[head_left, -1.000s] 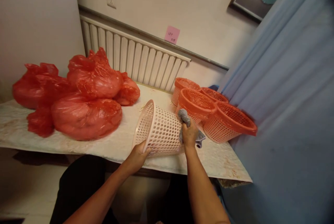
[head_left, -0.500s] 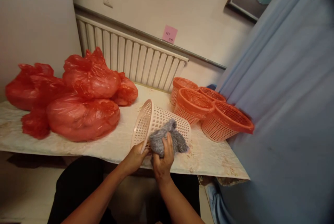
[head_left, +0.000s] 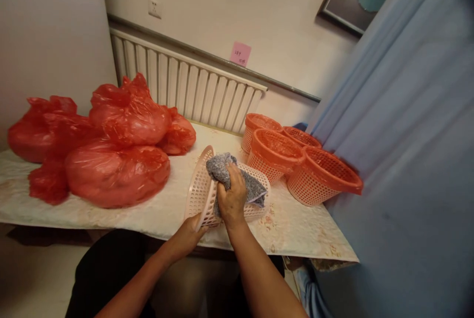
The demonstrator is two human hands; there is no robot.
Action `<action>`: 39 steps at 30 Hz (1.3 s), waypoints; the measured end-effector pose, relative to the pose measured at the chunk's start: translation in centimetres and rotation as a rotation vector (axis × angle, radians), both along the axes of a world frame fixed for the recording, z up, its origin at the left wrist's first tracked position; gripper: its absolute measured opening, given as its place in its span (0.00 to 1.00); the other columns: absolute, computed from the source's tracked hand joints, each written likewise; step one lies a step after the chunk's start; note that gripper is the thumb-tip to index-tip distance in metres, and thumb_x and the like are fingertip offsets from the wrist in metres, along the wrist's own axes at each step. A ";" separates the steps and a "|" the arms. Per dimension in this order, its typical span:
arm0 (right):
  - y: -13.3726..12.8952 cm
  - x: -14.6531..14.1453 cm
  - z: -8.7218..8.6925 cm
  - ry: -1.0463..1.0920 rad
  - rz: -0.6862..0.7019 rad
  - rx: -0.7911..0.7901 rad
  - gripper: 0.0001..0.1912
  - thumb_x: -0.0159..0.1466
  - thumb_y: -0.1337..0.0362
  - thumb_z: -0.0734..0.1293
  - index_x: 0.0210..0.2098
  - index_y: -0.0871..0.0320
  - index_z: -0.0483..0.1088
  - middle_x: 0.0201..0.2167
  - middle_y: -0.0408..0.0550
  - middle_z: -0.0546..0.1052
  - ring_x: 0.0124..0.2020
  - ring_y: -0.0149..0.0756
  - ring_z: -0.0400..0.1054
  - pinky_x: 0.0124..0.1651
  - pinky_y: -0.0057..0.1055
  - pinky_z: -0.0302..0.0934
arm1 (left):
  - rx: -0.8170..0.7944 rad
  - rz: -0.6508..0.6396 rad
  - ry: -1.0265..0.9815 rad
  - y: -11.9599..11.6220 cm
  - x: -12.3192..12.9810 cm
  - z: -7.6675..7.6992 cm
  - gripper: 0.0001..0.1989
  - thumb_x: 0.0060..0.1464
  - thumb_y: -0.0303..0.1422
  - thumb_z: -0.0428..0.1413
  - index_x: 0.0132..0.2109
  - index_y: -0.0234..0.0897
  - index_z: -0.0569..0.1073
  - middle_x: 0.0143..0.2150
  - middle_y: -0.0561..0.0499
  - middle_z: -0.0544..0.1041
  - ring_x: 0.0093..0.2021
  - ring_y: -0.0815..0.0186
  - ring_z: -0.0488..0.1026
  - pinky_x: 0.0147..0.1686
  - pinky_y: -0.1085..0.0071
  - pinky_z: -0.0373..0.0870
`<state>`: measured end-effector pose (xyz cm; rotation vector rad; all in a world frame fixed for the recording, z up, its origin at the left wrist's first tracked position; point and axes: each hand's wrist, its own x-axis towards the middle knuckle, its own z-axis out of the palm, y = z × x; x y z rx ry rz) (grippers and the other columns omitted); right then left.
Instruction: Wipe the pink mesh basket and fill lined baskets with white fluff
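A pale pink perforated plastic basket (head_left: 198,194) lies on its side on the table, its mouth facing left. My left hand (head_left: 190,233) grips the near edge of its rim, with the fingers partly hidden at the rim. Against the basket's upper outer side, close to the rim, my right hand (head_left: 232,197) presses a bunched grey cloth (head_left: 221,166). One end of the cloth, with a pale edging, hangs along the basket's side toward its base.
Several knotted red plastic bags (head_left: 118,175) fill the table's left part. Several baskets lined with red bags (head_left: 276,152) stand at the right, beside a blue curtain (head_left: 400,160). A patterned cloth (head_left: 311,229) covers the table. Behind it is a white radiator (head_left: 185,81).
My right hand has moved the grey cloth up and away from me over the basket's side, near the rim. My left hand stays on the rim, slightly lower in view.
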<state>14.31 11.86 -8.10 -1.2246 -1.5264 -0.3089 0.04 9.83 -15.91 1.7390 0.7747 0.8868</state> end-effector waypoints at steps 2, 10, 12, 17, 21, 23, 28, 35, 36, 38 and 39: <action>-0.8 -0.2 -0.3 -0.009 0.006 -0.008 0.26 0.56 0.74 0.60 0.54 0.60 0.68 0.57 0.55 0.71 0.61 0.42 0.61 0.64 0.47 0.55 | -0.066 0.005 -0.026 0.0 0.5 1.7 0.21 0.53 0.34 0.52 0.53 0.32 0.72 0.49 0.45 0.79 0.50 0.55 0.74 0.58 0.57 0.66; -0.7 3.3 -1.2 -0.122 0.032 -0.051 0.29 0.53 0.76 0.59 0.53 0.59 0.69 0.57 0.54 0.71 0.62 0.41 0.60 0.65 0.45 0.53 | -0.044 0.106 -0.142 0.5 2.1 5.4 0.25 0.54 0.35 0.52 0.58 0.30 0.68 0.57 0.41 0.74 0.58 0.54 0.69 0.63 0.56 0.60; 0.0 6.1 -2.0 -0.110 -0.041 -0.078 0.27 0.53 0.75 0.59 0.52 0.60 0.71 0.56 0.54 0.72 0.60 0.42 0.62 0.64 0.44 0.55 | -0.058 0.085 -0.117 0.3 1.9 5.2 0.25 0.55 0.35 0.51 0.58 0.30 0.67 0.58 0.40 0.73 0.59 0.54 0.69 0.62 0.57 0.60; 0.0 13.3 -4.4 0.123 -0.298 -0.129 0.24 0.55 0.70 0.60 0.51 0.61 0.72 0.52 0.55 0.75 0.55 0.44 0.67 0.60 0.45 0.59 | -0.026 0.095 -0.084 0.5 1.7 4.8 0.25 0.55 0.35 0.50 0.59 0.30 0.67 0.59 0.40 0.72 0.60 0.54 0.68 0.62 0.56 0.60; -2.1 13.5 -6.5 0.319 -0.399 -0.077 0.24 0.58 0.67 0.60 0.54 0.60 0.70 0.53 0.55 0.74 0.56 0.45 0.67 0.60 0.46 0.59 | -0.044 0.098 -0.087 1.1 1.8 4.5 0.24 0.54 0.33 0.49 0.58 0.30 0.68 0.57 0.41 0.74 0.58 0.54 0.70 0.61 0.56 0.62; -3.4 11.3 -7.5 0.320 -0.417 -0.047 0.25 0.59 0.67 0.60 0.56 0.61 0.68 0.57 0.57 0.70 0.60 0.47 0.63 0.63 0.49 0.56 | -0.042 0.087 -0.092 1.2 1.8 4.5 0.24 0.53 0.33 0.50 0.57 0.30 0.69 0.57 0.41 0.74 0.58 0.54 0.70 0.61 0.56 0.62; -5.5 3.2 -7.8 0.113 -0.187 0.035 0.26 0.58 0.73 0.58 0.57 0.61 0.65 0.62 0.60 0.64 0.65 0.47 0.57 0.63 0.56 0.55 | -0.043 0.055 -0.147 1.1 1.7 4.7 0.24 0.52 0.34 0.52 0.56 0.30 0.69 0.57 0.41 0.74 0.58 0.54 0.70 0.63 0.56 0.60; -3.1 -1.6 -2.6 -0.055 0.084 0.109 0.27 0.57 0.76 0.58 0.56 0.60 0.64 0.62 0.58 0.65 0.66 0.45 0.55 0.65 0.55 0.54 | -0.003 0.012 -0.104 0.5 0.6 2.3 0.22 0.55 0.32 0.50 0.57 0.33 0.69 0.57 0.44 0.75 0.57 0.55 0.69 0.62 0.56 0.60; -2.3 -1.4 -1.8 -0.072 0.077 0.109 0.27 0.57 0.76 0.59 0.56 0.60 0.64 0.61 0.58 0.66 0.65 0.44 0.55 0.65 0.54 0.54 | 0.010 0.008 -0.098 0.5 0.3 1.6 0.22 0.56 0.32 0.50 0.57 0.33 0.69 0.57 0.43 0.74 0.58 0.55 0.69 0.63 0.56 0.59; -1.0 -0.9 -0.7 -0.090 0.057 0.094 0.27 0.56 0.75 0.59 0.56 0.60 0.65 0.60 0.57 0.67 0.64 0.43 0.57 0.65 0.51 0.55 | 0.003 -0.012 -0.089 0.4 -0.2 0.3 0.22 0.58 0.34 0.50 0.57 0.33 0.69 0.57 0.43 0.74 0.58 0.55 0.69 0.63 0.56 0.59; -0.6 -0.7 -0.4 -0.090 0.047 0.084 0.27 0.56 0.75 0.60 0.56 0.59 0.65 0.59 0.57 0.68 0.64 0.43 0.58 0.64 0.50 0.55 | -0.008 -0.022 -0.085 0.4 -0.4 -0.2 0.21 0.58 0.35 0.50 0.57 0.33 0.69 0.56 0.43 0.75 0.57 0.55 0.70 0.62 0.55 0.60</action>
